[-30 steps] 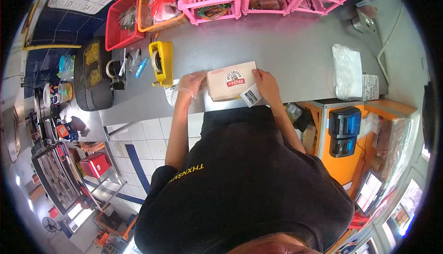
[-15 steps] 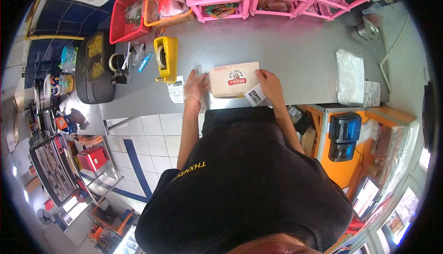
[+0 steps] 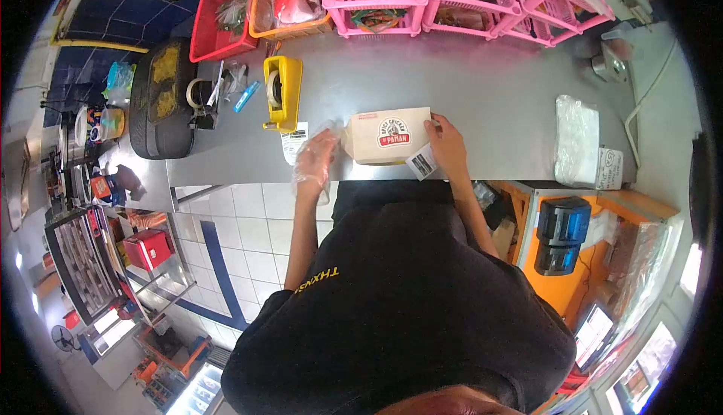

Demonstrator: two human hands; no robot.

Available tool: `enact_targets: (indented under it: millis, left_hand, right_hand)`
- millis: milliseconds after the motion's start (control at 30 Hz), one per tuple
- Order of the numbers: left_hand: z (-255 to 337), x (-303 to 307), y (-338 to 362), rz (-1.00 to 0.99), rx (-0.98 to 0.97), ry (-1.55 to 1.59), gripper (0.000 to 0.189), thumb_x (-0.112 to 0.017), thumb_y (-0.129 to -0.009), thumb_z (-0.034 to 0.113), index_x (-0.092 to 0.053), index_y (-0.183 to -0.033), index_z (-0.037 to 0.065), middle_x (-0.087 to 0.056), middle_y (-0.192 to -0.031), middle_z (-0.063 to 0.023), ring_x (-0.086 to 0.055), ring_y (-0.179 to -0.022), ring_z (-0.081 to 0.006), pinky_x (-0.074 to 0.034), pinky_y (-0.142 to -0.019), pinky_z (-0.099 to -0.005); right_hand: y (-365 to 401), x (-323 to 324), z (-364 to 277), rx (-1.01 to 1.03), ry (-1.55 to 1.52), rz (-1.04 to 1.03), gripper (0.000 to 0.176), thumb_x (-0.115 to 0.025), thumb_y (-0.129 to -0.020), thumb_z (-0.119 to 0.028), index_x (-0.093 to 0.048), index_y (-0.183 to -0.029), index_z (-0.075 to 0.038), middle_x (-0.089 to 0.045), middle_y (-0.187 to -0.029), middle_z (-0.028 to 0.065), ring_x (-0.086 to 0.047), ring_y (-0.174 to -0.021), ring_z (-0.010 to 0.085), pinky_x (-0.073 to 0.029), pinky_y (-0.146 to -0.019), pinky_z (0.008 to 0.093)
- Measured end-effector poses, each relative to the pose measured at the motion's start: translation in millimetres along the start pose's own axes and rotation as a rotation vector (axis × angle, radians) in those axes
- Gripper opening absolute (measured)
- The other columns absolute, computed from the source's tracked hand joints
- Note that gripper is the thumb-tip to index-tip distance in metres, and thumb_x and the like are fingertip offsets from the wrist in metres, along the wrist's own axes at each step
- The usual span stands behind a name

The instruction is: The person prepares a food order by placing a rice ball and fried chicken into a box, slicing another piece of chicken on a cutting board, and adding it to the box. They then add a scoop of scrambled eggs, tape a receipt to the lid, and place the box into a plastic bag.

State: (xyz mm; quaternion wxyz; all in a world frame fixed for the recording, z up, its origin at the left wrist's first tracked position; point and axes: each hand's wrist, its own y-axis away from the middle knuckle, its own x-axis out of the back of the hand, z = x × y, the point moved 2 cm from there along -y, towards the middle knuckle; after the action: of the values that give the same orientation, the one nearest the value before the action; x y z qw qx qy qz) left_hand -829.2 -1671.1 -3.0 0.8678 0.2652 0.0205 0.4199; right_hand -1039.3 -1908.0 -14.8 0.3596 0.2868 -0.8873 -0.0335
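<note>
A closed cream paper box (image 3: 369, 136) with a red and black logo sits near the front edge of the metal counter. My left hand (image 3: 316, 160), in a clear plastic glove, is at the box's left side; the loose plastic blurs its fingers. At the right side of the box is my right hand (image 3: 446, 144), its thumb and fingers closed on a small printed label (image 3: 423, 162) that hangs by the box's lower right corner. Another printed slip (image 3: 294, 144) lies on the counter beside my left hand, below the yellow tape dispenser (image 3: 285, 95).
Along the back of the metal counter (image 3: 497, 76) stand a red basket (image 3: 224, 19), an orange basket (image 3: 290, 29) and pink racks (image 3: 376, 2). A black bag-like object (image 3: 160, 102) is at the left. Stacked plastic bags (image 3: 577, 136) lie at the right.
The view has shifted slightly, moving the counter items right in the frame. My left hand has turned a little beside the box, while my right hand still holds the label.
</note>
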Motion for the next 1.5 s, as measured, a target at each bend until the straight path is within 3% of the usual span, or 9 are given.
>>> enact_targets:
  millis: [167, 233, 367, 433, 767, 867, 1267, 1367, 1500]
  left_hand:
    - [33, -37, -1, -0.116, -0.036, -0.211, 0.079, -0.061, -0.094, 0.057, -0.051, -0.142, -0.005, -0.067, -0.127, -0.0212, -0.064, -0.116, -0.0291, -0.046, -0.099, -0.0339]
    - [73, -49, 10, -0.18, 0.208, -0.384, 0.078, -0.062, -0.093, 0.056, -0.054, -0.136, -0.01, -0.068, -0.123, -0.0237, -0.065, -0.114, -0.0288, -0.046, -0.096, -0.034]
    - [65, -51, 5, -0.271, 0.097, -0.414, 0.072, -0.067, -0.092, 0.051, -0.06, -0.129, -0.01, -0.07, -0.118, -0.0216, -0.065, -0.111, -0.0268, -0.046, -0.096, -0.033]
    - [59, -54, 8, -0.263, 0.22, -0.189, 0.064, -0.071, -0.09, 0.046, -0.064, -0.125, -0.007, -0.071, -0.114, -0.0158, -0.064, -0.105, -0.0243, -0.046, -0.094, -0.0319]
    - [33, -48, -18, -0.285, 0.306, -0.05, 0.062, -0.075, -0.087, 0.04, -0.063, -0.128, -0.005, -0.07, -0.111, -0.0113, -0.063, -0.096, -0.0202, -0.048, -0.087, -0.0321]
    - [41, -48, -16, -0.294, 0.292, 0.074, 0.061, -0.075, -0.087, 0.041, -0.063, -0.126, -0.005, -0.07, -0.109, -0.0106, -0.064, -0.095, -0.0201, -0.05, -0.083, -0.0329]
    - [48, -52, -5, -0.243, 0.321, -0.188, 0.063, -0.067, -0.093, 0.044, -0.061, -0.13, -0.006, -0.068, -0.117, -0.015, -0.064, -0.106, -0.0233, -0.053, -0.09, -0.0388]
    - [42, -51, -5, -0.206, 0.293, -0.09, 0.056, -0.064, -0.093, 0.046, -0.069, -0.115, -0.005, -0.071, -0.104, -0.0095, -0.065, -0.092, -0.0213, -0.051, -0.078, -0.037]
    - [35, -50, -8, -0.097, 0.062, -0.444, 0.057, -0.054, -0.096, 0.05, -0.072, -0.105, -0.003, -0.073, -0.098, -0.0188, -0.068, -0.09, -0.0319, -0.05, -0.081, -0.0436]
  right_hand:
    - [5, 3, -3, -0.037, -0.018, -0.035, 0.04, -0.056, -0.098, -0.039, -0.066, -0.124, -0.01, -0.072, -0.105, 0.0188, -0.068, -0.1, 0.036, -0.052, -0.087, 0.0467]
    - [4, 3, -1, -0.036, -0.029, -0.065, 0.042, -0.056, -0.099, -0.04, -0.066, -0.125, -0.009, -0.071, -0.107, 0.0192, -0.068, -0.101, 0.0361, -0.052, -0.088, 0.0459]
    - [2, -3, 9, -0.039, -0.035, -0.036, 0.043, -0.055, -0.099, -0.04, -0.066, -0.125, -0.008, -0.071, -0.107, 0.0195, -0.068, -0.101, 0.0365, -0.052, -0.088, 0.0455]
    - [2, -2, 7, -0.028, -0.032, -0.035, 0.043, -0.055, -0.099, -0.04, -0.066, -0.125, -0.008, -0.071, -0.106, 0.0196, -0.068, -0.1, 0.0367, -0.052, -0.089, 0.0453]
    - [0, -8, 10, -0.024, -0.057, -0.016, 0.042, -0.057, -0.098, -0.04, -0.066, -0.125, -0.009, -0.071, -0.102, 0.0189, -0.068, -0.096, 0.0364, -0.053, -0.085, 0.0467]
    - [0, -8, 10, -0.032, -0.023, -0.008, 0.042, -0.057, -0.098, -0.041, -0.067, -0.125, -0.01, -0.071, -0.101, 0.0184, -0.068, -0.095, 0.0367, -0.053, -0.085, 0.0469]
    - [0, -7, 13, -0.076, -0.025, 0.009, 0.044, -0.052, -0.1, -0.042, -0.067, -0.125, -0.009, -0.071, -0.108, 0.0198, -0.067, -0.104, 0.0377, -0.051, -0.089, 0.0477]
    - [3, -4, 5, -0.067, -0.018, 0.018, 0.044, -0.052, -0.099, -0.042, -0.067, -0.124, -0.009, -0.071, -0.107, 0.0204, -0.066, -0.104, 0.0381, -0.051, -0.089, 0.0489]
    - [4, -6, 4, -0.064, 0.003, 0.023, 0.043, -0.053, -0.099, -0.041, -0.067, -0.125, -0.009, -0.071, -0.107, 0.0207, -0.067, -0.102, 0.0375, -0.052, -0.088, 0.0467]
